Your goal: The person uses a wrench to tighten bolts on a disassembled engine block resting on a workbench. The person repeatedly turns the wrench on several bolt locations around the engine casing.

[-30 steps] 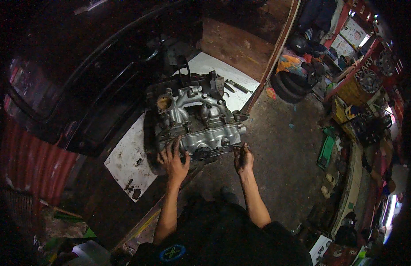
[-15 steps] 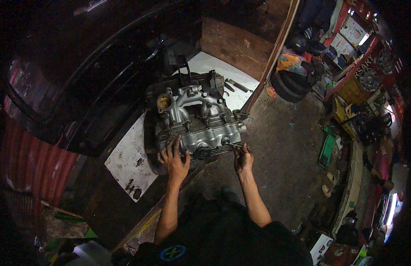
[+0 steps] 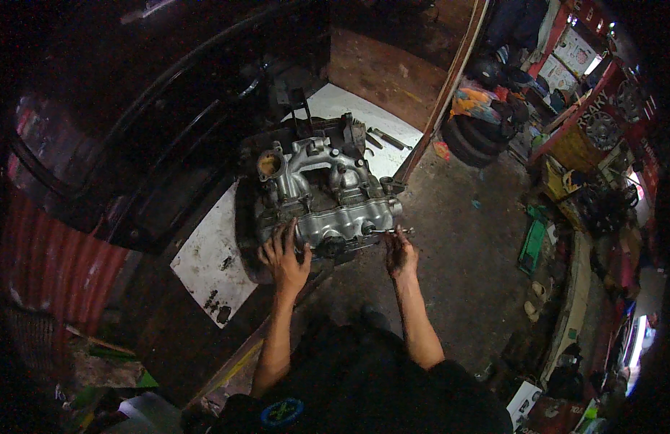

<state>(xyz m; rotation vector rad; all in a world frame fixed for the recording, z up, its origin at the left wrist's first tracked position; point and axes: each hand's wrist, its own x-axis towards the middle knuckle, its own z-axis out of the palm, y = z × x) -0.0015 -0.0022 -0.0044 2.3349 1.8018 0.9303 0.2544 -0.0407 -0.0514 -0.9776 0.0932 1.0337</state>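
Note:
A car engine with a silvery valve cover and curved intake pipes stands in front of me. My left hand rests on the cover's near left corner, fingers spread and holding nothing. Just off the engine's near right corner, my right hand pinches a thin shiny wrench. The wrench points left, with its far end at a dark round fitting on the cover's near side. Whether it grips that fitting I cannot tell. A second dark round part sits between my hands.
Under the engine lies a white board, stained at its near end. Loose hand tools lie on its far right part. Dark car bodywork rises at the left. Stacked tyres and a green object are on the right.
My right hand has shifted slightly right, and the wrench has swung nearly level, with more of it showing. My left hand keeps its place on the engine.

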